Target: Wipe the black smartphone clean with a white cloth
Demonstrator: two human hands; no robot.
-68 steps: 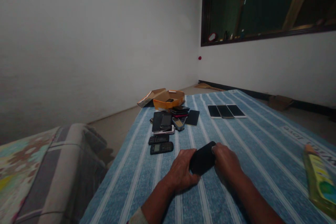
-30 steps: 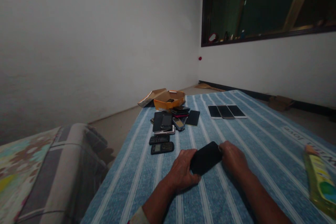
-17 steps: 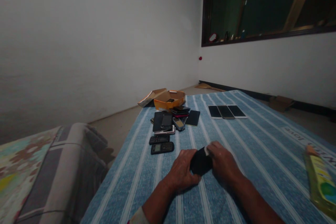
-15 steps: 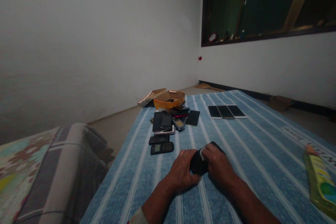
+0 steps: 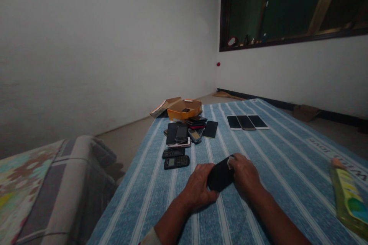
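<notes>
My left hand (image 5: 199, 185) grips the near left end of a black smartphone (image 5: 220, 176), its thumb along the near edge and fingers along the far one. My right hand (image 5: 246, 172) is closed around a small white wipe or tissue (image 5: 230, 162), pressed on the phone's right end. Much of the wipe is hidden by the fingers. Left of my hands lie two black keypad phones (image 5: 176, 162), one behind the other. Behind those, several more phones (image 5: 181, 133) are piled together.
An orange cardboard box (image 5: 184, 113) stands open behind the pile. Three smartphones (image 5: 246, 122) lie side by side at the back right of the blue striped cloth (image 5: 161, 206). A yellow-green bottle or pack (image 5: 349, 199) lies at the right. A cloth-covered surface (image 5: 57, 183) is at the left.
My right hand has slid with the wipe from the phone's middle to its right end, uncovering more of the black surface. My left hand keeps its grip in about the same place.
</notes>
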